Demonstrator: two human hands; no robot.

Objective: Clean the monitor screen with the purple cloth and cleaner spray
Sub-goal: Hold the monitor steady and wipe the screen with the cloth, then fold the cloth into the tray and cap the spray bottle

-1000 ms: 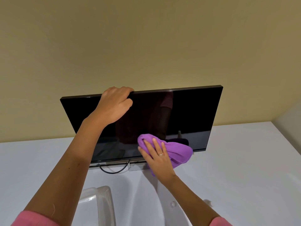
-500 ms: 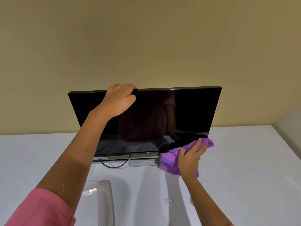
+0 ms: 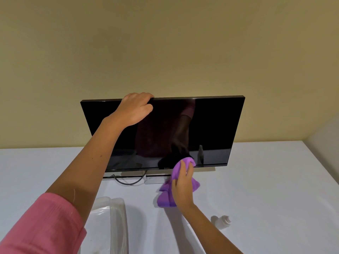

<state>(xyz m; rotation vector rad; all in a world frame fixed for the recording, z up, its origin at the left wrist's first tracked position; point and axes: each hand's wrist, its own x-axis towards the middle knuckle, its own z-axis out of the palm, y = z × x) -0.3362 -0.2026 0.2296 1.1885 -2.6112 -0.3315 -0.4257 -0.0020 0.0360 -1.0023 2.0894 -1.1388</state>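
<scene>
One monitor (image 3: 211, 129) upright, wide axis horizontal, screen tilted upward

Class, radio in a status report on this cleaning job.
Left hand grips monitor top edge. Right hand holds purple cloth at screen's bottom edge. Spray bottle on table, clear of wiping.

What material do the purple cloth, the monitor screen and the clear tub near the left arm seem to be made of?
Purple cloth: soft fabric, probably microfibre; matte, it folds and droops from the right hand.
Monitor screen: glossy glass or hard plastic, I cannot tell which; it mirrors the arm and table.
Clear tub: likely translucent plastic; the rounded rim looks cloudy and the table shows through.
</scene>
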